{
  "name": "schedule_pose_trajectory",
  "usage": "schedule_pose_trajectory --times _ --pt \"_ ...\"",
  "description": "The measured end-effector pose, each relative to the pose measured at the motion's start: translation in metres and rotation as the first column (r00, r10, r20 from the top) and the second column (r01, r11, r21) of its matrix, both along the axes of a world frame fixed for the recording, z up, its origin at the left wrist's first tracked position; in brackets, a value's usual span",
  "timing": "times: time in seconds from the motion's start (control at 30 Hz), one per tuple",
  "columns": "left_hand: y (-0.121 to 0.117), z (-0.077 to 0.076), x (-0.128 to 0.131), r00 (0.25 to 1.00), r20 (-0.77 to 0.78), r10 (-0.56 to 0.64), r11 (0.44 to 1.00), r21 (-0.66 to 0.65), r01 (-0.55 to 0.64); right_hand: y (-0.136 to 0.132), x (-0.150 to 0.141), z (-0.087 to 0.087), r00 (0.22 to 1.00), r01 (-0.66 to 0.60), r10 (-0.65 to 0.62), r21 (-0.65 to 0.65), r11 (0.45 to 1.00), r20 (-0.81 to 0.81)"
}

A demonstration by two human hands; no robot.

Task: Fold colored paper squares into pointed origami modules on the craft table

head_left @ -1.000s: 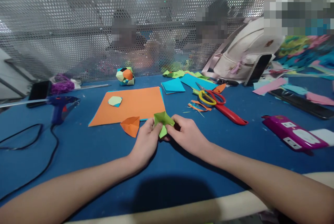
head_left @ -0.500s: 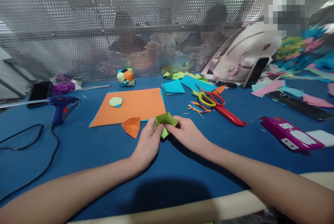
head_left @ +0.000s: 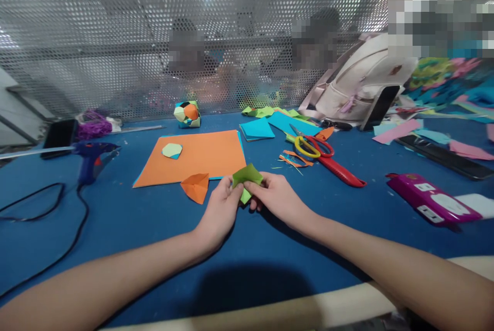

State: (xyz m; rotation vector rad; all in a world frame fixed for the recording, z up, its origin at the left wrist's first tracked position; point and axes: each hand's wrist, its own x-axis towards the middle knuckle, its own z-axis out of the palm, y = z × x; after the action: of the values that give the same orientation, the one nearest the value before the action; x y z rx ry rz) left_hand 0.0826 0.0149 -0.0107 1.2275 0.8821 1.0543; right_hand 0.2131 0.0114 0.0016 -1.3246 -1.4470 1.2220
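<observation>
Between my two hands is a small piece of green paper (head_left: 249, 172), partly folded, held just above the blue table (head_left: 154, 223). My left hand (head_left: 222, 205) pinches its left side, thumb on top. From the other side my right hand (head_left: 280, 197) grips it, the two thumbs close together at the middle. Some fingers are hidden beneath the paper. Left of my left hand lies a creased orange paper piece (head_left: 196, 187). Behind that is a stack of orange sheets (head_left: 208, 153) with a pale green cut shape (head_left: 172, 151) on top.
Scissors (head_left: 306, 146) lie by a red sheath (head_left: 345, 172) and paper scraps (head_left: 295, 159). A blue glue gun (head_left: 90, 158) with its cord is at left. Behind are a paper ball (head_left: 187, 114), blue squares (head_left: 257, 128), and a backpack (head_left: 363, 73). A purple power strip (head_left: 434, 198) sits right.
Both hands keep hold of the green paper, which has shifted very slightly. More of my right hand's fingertips show beneath it now.
</observation>
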Motion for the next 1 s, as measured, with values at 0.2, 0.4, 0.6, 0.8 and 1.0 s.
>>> schedule_pose_trajectory --times 0.2,0.4,0.6,0.8,1.0 --pt "-0.002 0.004 0.003 0.994 0.039 -0.099 0.995 -0.008 0.1 0.0 -0.003 -0.002 0.998 0.035 -0.037 -0.035 0.999 -0.043" --pt "-0.003 0.003 -0.001 0.998 -0.056 -0.034 0.999 0.0 0.035 -0.003 -0.004 0.0 0.992 0.106 -0.111 0.086 0.991 0.06" --pt "-0.001 0.001 -0.007 0.991 -0.125 0.049 0.998 0.04 -0.044 -0.006 -0.006 0.003 0.987 0.113 -0.125 0.122 0.986 0.098" --pt "-0.003 0.005 -0.005 0.998 -0.057 0.014 0.999 -0.035 -0.016 -0.005 -0.005 0.002 0.989 0.114 -0.123 0.101 0.988 0.086" --pt "-0.002 0.003 -0.007 0.981 -0.194 0.004 0.999 0.043 0.004 -0.005 -0.003 0.002 0.988 0.089 -0.101 0.103 0.991 0.121"
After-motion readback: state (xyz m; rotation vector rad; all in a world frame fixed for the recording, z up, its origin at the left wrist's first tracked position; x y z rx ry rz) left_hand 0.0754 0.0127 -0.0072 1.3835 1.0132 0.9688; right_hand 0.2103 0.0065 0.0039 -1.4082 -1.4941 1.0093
